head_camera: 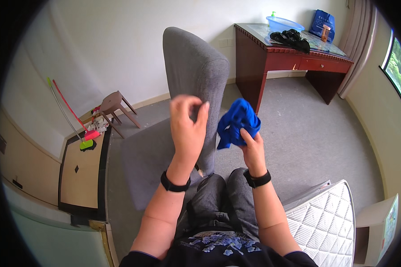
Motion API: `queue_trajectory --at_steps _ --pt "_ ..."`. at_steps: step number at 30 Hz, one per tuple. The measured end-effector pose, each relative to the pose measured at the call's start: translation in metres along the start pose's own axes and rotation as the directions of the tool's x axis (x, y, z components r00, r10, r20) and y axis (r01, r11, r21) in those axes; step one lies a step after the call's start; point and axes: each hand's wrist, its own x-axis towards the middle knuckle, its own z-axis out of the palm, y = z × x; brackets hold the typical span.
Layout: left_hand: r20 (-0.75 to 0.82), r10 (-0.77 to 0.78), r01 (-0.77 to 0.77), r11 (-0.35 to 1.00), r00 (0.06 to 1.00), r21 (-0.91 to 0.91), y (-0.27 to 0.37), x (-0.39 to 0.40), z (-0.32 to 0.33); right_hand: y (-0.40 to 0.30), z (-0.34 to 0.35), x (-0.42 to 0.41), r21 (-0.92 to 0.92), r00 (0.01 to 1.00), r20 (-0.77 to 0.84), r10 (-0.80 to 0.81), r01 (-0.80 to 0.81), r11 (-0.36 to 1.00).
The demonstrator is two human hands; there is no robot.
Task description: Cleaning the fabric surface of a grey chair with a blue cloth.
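Observation:
My right hand (254, 147) grips a bunched blue cloth (239, 121), its thumb on the near side and a loose end hanging down to the left. My left hand (188, 125) is raised to the left of the cloth, apart from it, with thumb and fingers curled and a gap between their tips; nothing shows in it. Behind my left hand stands the tall backrest of a grey upholstered chair (193, 60), its seat reaching to the left. Both wrists wear black bands.
A dark red desk (284, 61) at the back right bears a blue basin (285, 24), black plastic (292, 39), a blue bag (321, 25) and a jar (325, 33). A brown stool (112, 101), broom and dustpan (92, 135) stand left. A white mattress (324, 220) lies right.

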Motion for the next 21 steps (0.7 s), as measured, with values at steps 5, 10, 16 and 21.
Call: queue_trajectory --at_steps 5,10,16,21 --pt "-0.133 0.128 -0.126 0.992 0.983 0.027 0.011 0.053 0.032 0.024 0.017 0.016 -0.357 0.978 0.197 -0.068 0.136 0.924" --pt "-0.073 0.105 -0.114 0.985 0.992 -0.128 0.007 0.069 0.046 0.032 0.021 0.026 -0.635 0.969 0.224 -0.108 0.229 0.738" --pt "0.016 0.087 -0.082 0.976 0.996 -0.2 0.001 0.085 0.054 0.024 0.027 0.035 -0.618 0.974 0.204 -0.096 0.205 0.759" --pt "0.113 0.174 -0.145 0.963 0.978 -0.228 0.006 0.09 0.072 0.028 0.018 0.033 -0.542 0.966 0.169 -0.195 0.257 0.8"
